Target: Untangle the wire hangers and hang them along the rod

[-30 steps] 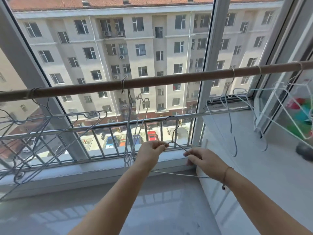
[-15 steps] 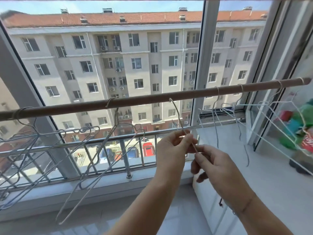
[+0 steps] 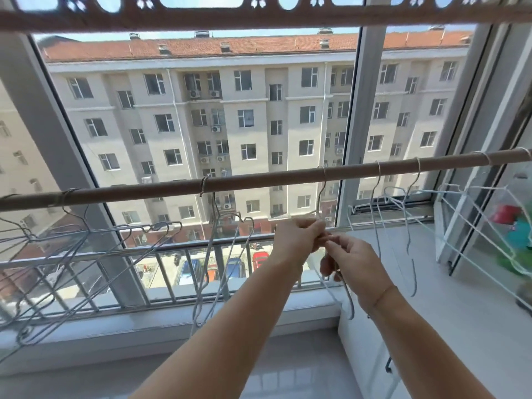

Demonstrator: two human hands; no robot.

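1. Since the earlier frame the hanger point(image 3: 320, 198) has been raised, and its hook has been set over the rod point(image 3: 259, 180), where before it was only brought up to it.
2. The hanger is now hung between the middle hangers point(image 3: 218, 240) and the right hangers point(image 3: 383, 214). Its body trails below the hands toward the sill point(image 3: 259, 308).
3. The neck, just under the hook, is held in the curled fingers of the left hand point(image 3: 299, 240). The wire just below is pinched by the right hand point(image 3: 348, 260), whose other fingers are loosely bent.
4. The hanger is judged to be light, thin and springy. It is stiff enough to keep its shape, yet easily bent if forced.
5. The smooth wire is likely to slide between the fingers and to catch on neighbouring hooks.
6. The neck is judged the best hold, since the hook can be steered from there without the frame being twisted.
7. The left cluster point(image 3: 86, 243) is seen crossed over itself and is judged not yet sorted.
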